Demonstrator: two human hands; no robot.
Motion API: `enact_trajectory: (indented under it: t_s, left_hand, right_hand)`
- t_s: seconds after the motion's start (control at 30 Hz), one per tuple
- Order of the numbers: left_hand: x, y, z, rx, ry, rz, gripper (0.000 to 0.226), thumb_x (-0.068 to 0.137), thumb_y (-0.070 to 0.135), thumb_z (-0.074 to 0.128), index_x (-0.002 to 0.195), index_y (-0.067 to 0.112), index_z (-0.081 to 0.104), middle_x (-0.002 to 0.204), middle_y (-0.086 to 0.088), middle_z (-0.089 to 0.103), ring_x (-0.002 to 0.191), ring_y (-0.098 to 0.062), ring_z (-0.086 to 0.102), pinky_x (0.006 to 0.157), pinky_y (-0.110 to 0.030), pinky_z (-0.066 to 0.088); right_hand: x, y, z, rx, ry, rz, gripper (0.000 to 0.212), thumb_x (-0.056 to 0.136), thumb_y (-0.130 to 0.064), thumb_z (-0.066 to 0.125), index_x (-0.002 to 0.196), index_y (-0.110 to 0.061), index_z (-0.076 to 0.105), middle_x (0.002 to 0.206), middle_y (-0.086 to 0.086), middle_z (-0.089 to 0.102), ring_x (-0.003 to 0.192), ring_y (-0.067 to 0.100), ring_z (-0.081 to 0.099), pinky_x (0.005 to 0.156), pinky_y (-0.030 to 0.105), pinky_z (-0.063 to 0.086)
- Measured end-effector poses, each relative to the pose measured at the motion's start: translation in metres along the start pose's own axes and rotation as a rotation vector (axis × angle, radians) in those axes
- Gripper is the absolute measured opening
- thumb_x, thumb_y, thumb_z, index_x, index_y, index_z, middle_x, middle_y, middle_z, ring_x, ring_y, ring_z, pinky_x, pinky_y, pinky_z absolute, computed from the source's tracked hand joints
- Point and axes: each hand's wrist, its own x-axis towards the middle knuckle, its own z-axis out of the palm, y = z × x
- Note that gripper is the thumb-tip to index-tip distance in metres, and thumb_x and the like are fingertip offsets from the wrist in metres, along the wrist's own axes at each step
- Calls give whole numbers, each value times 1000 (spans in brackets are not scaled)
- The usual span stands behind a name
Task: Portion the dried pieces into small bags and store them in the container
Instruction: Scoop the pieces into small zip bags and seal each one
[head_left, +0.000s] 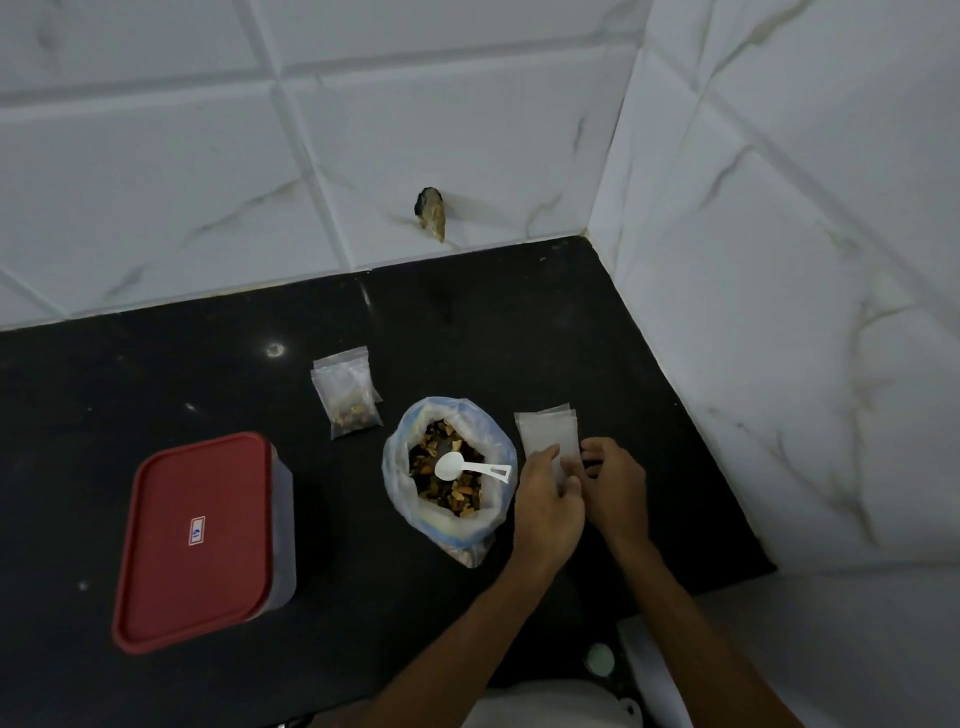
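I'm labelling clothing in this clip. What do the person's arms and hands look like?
The left forearm and right forearm are bare to the frame edge; no sleeves show. The left hand and right hand wear no gloves, and no ring, watch or bracelet is visible.

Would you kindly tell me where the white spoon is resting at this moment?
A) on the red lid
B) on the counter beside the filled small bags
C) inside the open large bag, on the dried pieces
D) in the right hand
C: the white spoon lies on the dried pieces inside the open large bag.
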Motion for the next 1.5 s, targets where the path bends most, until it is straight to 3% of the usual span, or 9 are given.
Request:
enact_trajectory:
  t_s: [0.2,0.43,0.57,0.73,0.87,1.03,1.2,1.37,1.5]
  left_hand:
    - [0,-1,2,-10,-16,-31,51,103,15,52,153,18,39,154,-3,44,136,-6,41,100,-15,35]
    - [-5,-5,2,31,42,32,45,102,18,56,146,17,47,148,-2,51,132,-7,46,98,-11,35]
    - [-5,-4,2,19,14,48,42,102,18,57,143,19,50,141,1,54,113,5,47,82,0,37]
    - [-9,0,-1,-17,-21,50,36,102,20,59,138,22,55,126,9,56,119,-5,56,102,-23,48]
    - [-10,7,-8,-154,-80,48,21,102,20,58,120,24,67,114,9,67,105,-3,65,97,-27,54]
    - [-11,26,-48,-445,52,49,14,103,23,57,108,18,70,99,0,75,95,-9,72,88,-29,59]
    - [-8,42,-103,-757,223,-113,36,98,39,63,100,5,72,87,-9,76,83,-19,74,81,-33,62]
    - [-16,31,-147,-770,247,-148,36,96,42,66,94,6,73,81,-9,73,77,-18,72,71,-29,61]
    - [-21,16,-175,-787,237,-184,19,98,28,66,94,10,71,79,-4,72,76,-17,72,70,-29,59]
  right_hand:
    - [1,3,-2,37,-28,0,18,87,-23,70,102,-24,60,102,-3,65,88,6,63,68,18,47]
    - [0,3,-7,78,0,48,15,89,-14,68,103,-17,63,98,-4,65,84,4,62,62,10,42]
    - [5,3,-11,87,10,88,12,89,-14,67,100,-16,65,95,-4,66,81,1,61,60,11,41]
    - [5,-1,-17,192,12,142,11,88,-16,67,98,-20,65,94,-5,66,87,6,64,65,15,45]
    - [-3,-14,-33,303,40,137,10,89,-19,68,98,-21,66,95,-6,67,88,8,64,67,18,47]
    - [-29,-54,-46,373,139,-112,8,90,-23,67,96,-26,61,95,-13,64,87,-1,63,68,18,53]
    - [-58,-81,-22,229,168,-467,16,89,-18,69,97,-27,60,97,-13,62,89,-1,60,73,11,49]
    - [-75,-88,11,98,157,-684,9,87,-15,68,95,-11,64,95,-1,65,90,8,60,83,17,49]
    - [-82,-91,30,72,107,-680,18,88,-17,61,97,-3,67,96,7,65,91,17,62,84,31,53]
